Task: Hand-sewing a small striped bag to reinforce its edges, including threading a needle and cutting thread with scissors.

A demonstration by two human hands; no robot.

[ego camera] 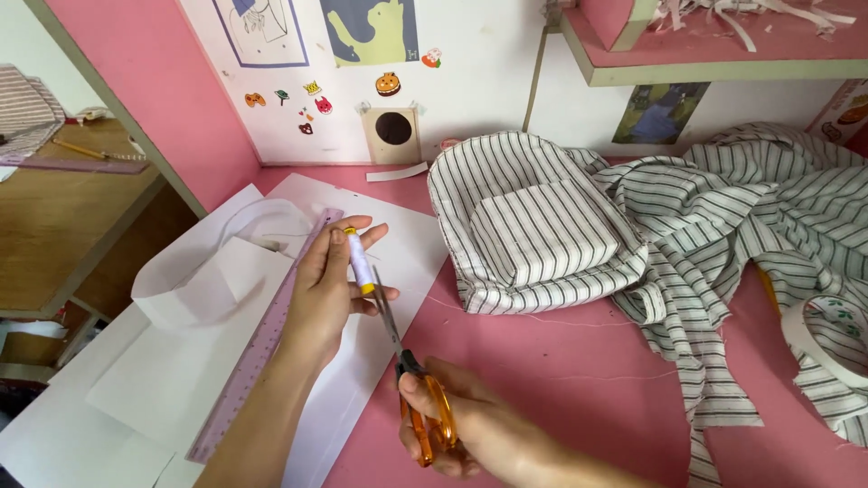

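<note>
A slim white thread spool [360,261] is gripped by the left hand [327,287]; orange-handled scissors [416,384] are clasped in the right hand [461,425] above the pink desk [561,380].

Left hand [327,280] sits around the middle-left of the frame, forearm coming up from the bottom edge, fingers curled with thumb and fingertips pinching shut. Right hand [448,420] is low, bottom center, forearm entering from the lower right, fingers hooked closed in a grip, knuckles up.
</note>
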